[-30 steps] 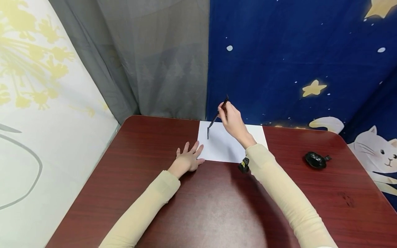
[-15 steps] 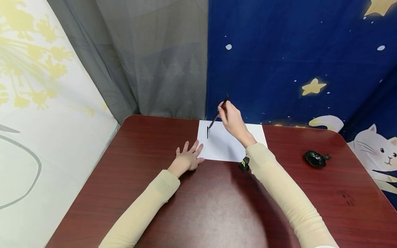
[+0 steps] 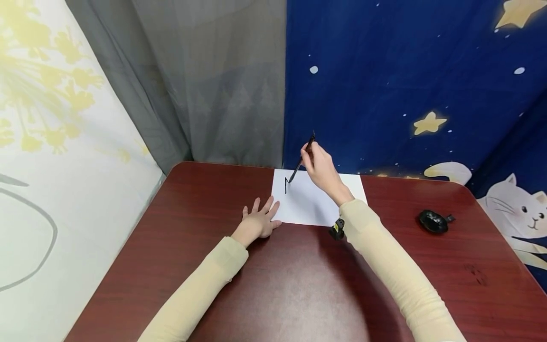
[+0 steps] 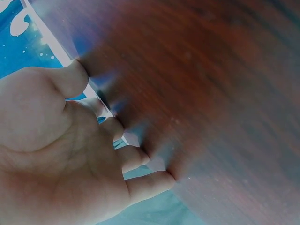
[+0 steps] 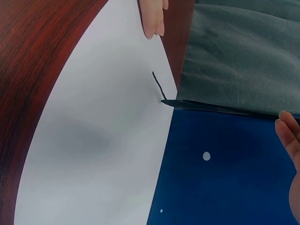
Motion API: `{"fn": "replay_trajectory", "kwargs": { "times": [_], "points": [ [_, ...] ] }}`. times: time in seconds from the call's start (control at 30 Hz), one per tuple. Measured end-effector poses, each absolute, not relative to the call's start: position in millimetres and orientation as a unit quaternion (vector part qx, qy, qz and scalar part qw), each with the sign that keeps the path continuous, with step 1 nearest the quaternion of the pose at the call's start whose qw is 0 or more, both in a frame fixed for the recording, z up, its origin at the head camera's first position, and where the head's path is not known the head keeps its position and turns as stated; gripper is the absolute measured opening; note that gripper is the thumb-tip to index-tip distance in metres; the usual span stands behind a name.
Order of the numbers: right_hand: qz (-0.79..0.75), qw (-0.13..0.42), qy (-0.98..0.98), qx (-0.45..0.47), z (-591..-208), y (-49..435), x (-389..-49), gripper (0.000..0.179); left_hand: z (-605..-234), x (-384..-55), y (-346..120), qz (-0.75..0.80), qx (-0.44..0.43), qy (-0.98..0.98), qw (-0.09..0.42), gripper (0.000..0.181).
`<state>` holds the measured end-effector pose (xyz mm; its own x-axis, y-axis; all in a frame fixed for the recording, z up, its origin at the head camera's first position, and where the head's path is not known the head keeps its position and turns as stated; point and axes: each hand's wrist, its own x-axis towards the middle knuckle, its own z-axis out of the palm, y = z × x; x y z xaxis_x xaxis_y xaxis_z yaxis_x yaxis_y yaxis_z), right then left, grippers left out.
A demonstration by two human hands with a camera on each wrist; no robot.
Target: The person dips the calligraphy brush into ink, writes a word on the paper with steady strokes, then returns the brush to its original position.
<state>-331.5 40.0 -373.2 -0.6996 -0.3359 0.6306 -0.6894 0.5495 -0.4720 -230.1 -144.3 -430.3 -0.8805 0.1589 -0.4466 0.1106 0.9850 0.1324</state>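
Note:
My right hand [image 3: 321,167] pinches a dark writing brush [image 3: 300,162] well up its handle, and the brush slants down to the left. Its tip meets a white sheet of paper [image 3: 316,206] near the upper left corner. Beside the tip runs a thin black stroke [image 3: 286,186], with a short slanting line from its top. Spread flat, my left hand [image 3: 259,221] rests over the sheet's lower left edge and the table. In the right wrist view the brush's pointed dark tip [image 5: 176,103] touches the paper. The left wrist view shows the palm [image 4: 70,140] with fingers apart.
A small black dish [image 3: 433,221] with a short handle stands on the right of the reddish-brown table [image 3: 290,285]. Behind the table's far edge hang a grey curtain [image 3: 231,95] and a blue starry curtain [image 3: 363,95].
The brush tip has moved slightly down and right, drawing a slanting line from the top of the upright stroke. My left hand has stayed in place.

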Motion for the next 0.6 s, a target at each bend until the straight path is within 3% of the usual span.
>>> {"fn": "replay_trajectory", "kwargs": {
  "times": [0.6],
  "points": [
    [0.363, 0.251, -0.844, 0.304, -371.2, 42.2, -328.5, 0.023, -438.3, -233.1, -144.9, 0.054, 0.068, 0.969, 0.232, 0.06]
  ]
}}
